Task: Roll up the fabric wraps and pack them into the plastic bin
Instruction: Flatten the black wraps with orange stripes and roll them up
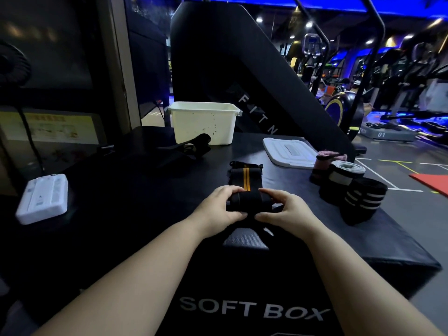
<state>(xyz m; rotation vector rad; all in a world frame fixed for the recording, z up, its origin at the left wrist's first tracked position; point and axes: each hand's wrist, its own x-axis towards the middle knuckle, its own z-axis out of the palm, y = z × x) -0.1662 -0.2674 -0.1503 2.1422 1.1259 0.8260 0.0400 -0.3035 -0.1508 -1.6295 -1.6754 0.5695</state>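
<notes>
The left hand (218, 208) and right hand (284, 212) curl their fingers (231, 189) round the rolled end of the wrap (245, 179); its flat tail lies beyond them. Tight, square turns should keep it compact.

Overall: dim; your box top (145, 202) reads near black.
Sources: blue strips (242, 0) overhead, small spots (259, 19) far back.
Brightest: your bin (203, 122) and lid (291, 151).
Contrast: your wrap (244, 180) barely separates from the box top.
Edges: you get wide-angle bending; the left side is soft.
</notes>
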